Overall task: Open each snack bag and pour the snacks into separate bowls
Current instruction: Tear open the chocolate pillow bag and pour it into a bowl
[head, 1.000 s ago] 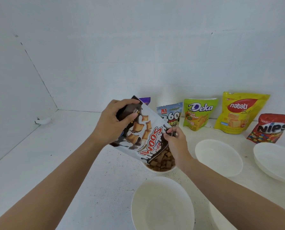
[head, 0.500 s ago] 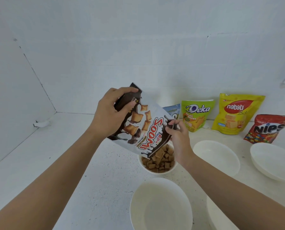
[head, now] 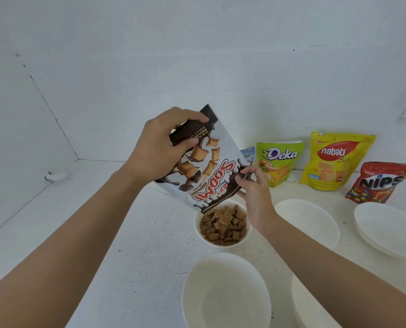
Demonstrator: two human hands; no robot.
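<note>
the soom bag (head: 209,171) is up in the air, upside down and tilted. its mouth points down, just above the small bowl (head: 198,233). the left hand (head: 159,147) has the bag's bottom end, which is the high end. its grip is closed around that dark edge, with the thumb in front. the right hand (head: 254,192) pinches the bag's side near the mouth, so its grip is closed on the bag too.

the small bowl sits on the white tabletop (head: 102,221) and holds a heap of brown square snacks (head: 223,224). the front bowl (head: 220,299) sits closer to the person. the middle bowl (head: 308,223) and the right bowl (head: 391,230) sit off to the right.

by the wall (head: 197,67) stand the deka bag (head: 277,162), the nabati bag (head: 334,162) and the nips bag (head: 379,183). a blue bag (head: 248,155) peeks out from behind the soom bag.
</note>
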